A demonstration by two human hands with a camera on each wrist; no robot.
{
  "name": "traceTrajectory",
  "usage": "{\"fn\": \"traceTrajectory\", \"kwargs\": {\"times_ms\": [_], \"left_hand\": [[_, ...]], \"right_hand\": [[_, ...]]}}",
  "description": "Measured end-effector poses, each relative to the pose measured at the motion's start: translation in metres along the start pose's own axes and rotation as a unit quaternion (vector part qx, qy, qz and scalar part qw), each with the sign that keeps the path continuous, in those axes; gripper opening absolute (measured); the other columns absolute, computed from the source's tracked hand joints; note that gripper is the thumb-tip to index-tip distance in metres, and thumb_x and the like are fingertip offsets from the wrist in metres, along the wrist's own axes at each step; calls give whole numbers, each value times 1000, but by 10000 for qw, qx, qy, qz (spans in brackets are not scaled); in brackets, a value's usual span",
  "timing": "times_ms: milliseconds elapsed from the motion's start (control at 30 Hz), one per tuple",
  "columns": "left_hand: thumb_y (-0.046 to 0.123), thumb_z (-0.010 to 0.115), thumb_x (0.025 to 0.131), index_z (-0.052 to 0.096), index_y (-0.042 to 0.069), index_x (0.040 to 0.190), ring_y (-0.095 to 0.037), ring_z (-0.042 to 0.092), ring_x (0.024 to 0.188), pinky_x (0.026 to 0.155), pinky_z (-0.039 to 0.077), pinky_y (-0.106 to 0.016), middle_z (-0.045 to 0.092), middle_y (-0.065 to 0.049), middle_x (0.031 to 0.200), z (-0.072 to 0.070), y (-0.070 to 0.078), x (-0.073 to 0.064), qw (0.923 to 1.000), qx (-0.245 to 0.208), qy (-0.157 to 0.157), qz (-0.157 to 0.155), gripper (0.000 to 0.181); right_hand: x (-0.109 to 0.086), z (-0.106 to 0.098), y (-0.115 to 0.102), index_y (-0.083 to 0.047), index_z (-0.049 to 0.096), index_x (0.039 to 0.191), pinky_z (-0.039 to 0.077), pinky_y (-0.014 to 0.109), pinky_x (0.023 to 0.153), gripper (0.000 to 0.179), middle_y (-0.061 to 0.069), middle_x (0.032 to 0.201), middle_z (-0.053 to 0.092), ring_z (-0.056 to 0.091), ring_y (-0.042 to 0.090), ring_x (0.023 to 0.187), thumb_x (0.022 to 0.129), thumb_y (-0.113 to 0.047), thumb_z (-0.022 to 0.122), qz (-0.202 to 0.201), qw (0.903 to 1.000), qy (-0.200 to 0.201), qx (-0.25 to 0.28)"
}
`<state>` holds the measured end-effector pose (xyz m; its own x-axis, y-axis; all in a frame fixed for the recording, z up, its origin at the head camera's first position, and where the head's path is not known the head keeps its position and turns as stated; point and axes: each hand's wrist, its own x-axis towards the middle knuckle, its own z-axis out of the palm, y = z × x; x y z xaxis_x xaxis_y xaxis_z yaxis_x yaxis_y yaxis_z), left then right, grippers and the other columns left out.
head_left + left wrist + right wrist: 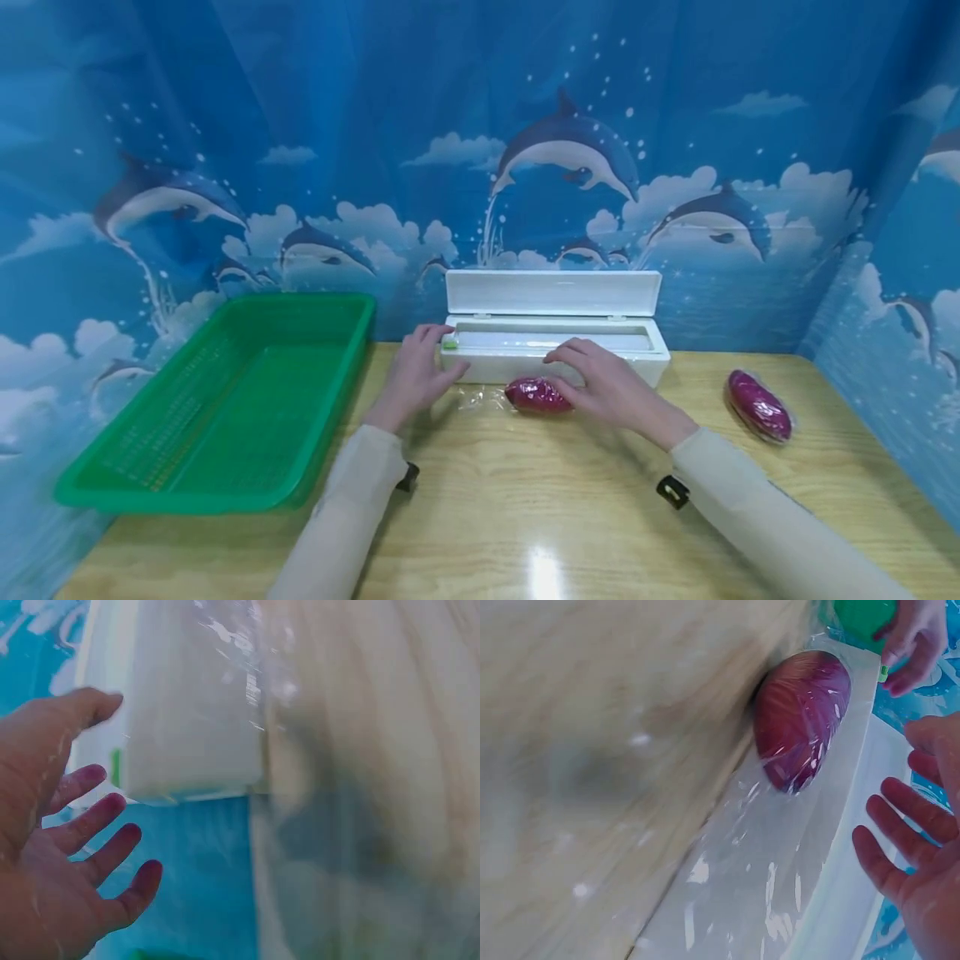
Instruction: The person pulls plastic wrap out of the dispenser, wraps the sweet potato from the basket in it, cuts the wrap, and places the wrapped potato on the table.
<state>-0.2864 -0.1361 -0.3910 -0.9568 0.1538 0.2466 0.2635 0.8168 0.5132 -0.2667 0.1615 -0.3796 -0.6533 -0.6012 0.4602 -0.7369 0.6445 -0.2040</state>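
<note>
A white cling film dispenser (491,367) stands by the back wall with its lid (553,293) raised. Clear cling film (735,877) hangs over its front and onto the table. On that film, close against the dispenser, lies a purple sweet potato (531,396) with film over it. My left hand (412,377) is at the dispenser's left end beside the green cutter slide (450,343), fingers apart. My right hand (606,385) reaches over the dispenser's front near the sweet potato, its fingers spread and loosely bent. Neither hand grips anything.
A large green plastic basket (303,467) stands at the left of the wooden table (480,517). Another film-wrapped purple sweet potato (757,406) lies to the right. A blue dolphin-print curtain (390,100) rises behind the table and along its right side.
</note>
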Motion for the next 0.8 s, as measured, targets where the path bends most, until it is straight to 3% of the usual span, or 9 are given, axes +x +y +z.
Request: {"fn": "traceTrajectory", "kwargs": {"times_ms": [100,233,367,533,800], "left_hand": [[43,74,92,44,12,152,-39,45,140,115,41,-59,43,-16,156,4,-9,4,9992,-124,-273,-267,74],[41,72,94,39,11,155,-38,42,145,118,38,-58,41,-17,159,7,-17,6,9976,-392,-421,-384,76],[37,69,97,38,15,156,-35,43,146,118,39,-57,44,-14,158,9,-24,7,9954,-741,-449,-418,70],[37,68,98,41,17,154,-35,52,137,112,47,-55,51,-12,152,9,-28,9,9939,-874,-466,-480,65],[39,71,96,46,20,150,-36,57,132,108,50,-54,55,-12,148,10,-30,10,9920,-1016,-441,-604,62]], "right_hand": [[18,6,0,-7,71,116,59,44,90,25,9,112,73,70,26,104,95,-20,73,129,9995,-31,276],[43,18,0,-8,72,115,59,44,92,24,8,112,74,70,25,104,95,-20,72,200,9979,79,610],[68,32,1,-5,72,114,58,44,93,23,10,112,76,71,26,105,96,-18,71,382,9926,150,1142],[90,49,-3,-4,71,117,58,46,95,25,12,116,75,70,27,110,96,-16,70,879,9784,101,1869],[112,71,-18,-7,71,119,57,45,96,27,10,117,75,69,25,112,95,-18,71,858,9708,-41,2240]]}}
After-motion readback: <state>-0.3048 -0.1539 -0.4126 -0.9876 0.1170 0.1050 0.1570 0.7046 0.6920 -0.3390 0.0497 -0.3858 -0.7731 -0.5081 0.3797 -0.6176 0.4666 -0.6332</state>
